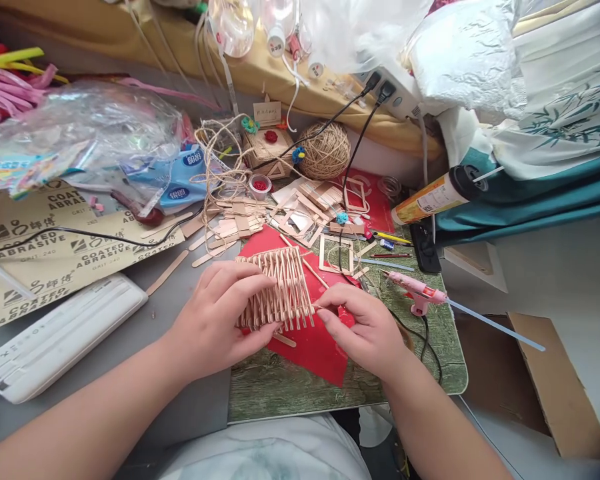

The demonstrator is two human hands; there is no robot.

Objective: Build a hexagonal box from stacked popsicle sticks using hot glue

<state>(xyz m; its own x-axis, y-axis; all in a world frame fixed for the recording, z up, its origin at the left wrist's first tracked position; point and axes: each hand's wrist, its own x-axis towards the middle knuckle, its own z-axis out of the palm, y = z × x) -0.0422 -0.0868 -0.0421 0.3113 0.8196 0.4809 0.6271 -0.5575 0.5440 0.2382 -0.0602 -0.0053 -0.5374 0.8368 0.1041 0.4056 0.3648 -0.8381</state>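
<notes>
A woven piece of thin wooden sticks and twine (280,287) is held above a red sheet (320,353). My left hand (225,310) grips its left side, thumb along the lower edge and fingers over the top. At its lower right corner, my right hand (363,327) pinches a thin strand of twine between thumb and forefinger. The red sheet lies on a green wood-patterned mat (265,393). A thin stick (315,273) rests on the sheet just right of the woven piece. The left fingertips partly cover the weave.
A pink glue gun (420,293) with a long glue stick lies at the right. Behind are loose craft sticks (240,220), a twine ball (325,150) and a tilted drink cup (437,195). A white device (65,337) and sandpaper sheets (100,253) lie at the left.
</notes>
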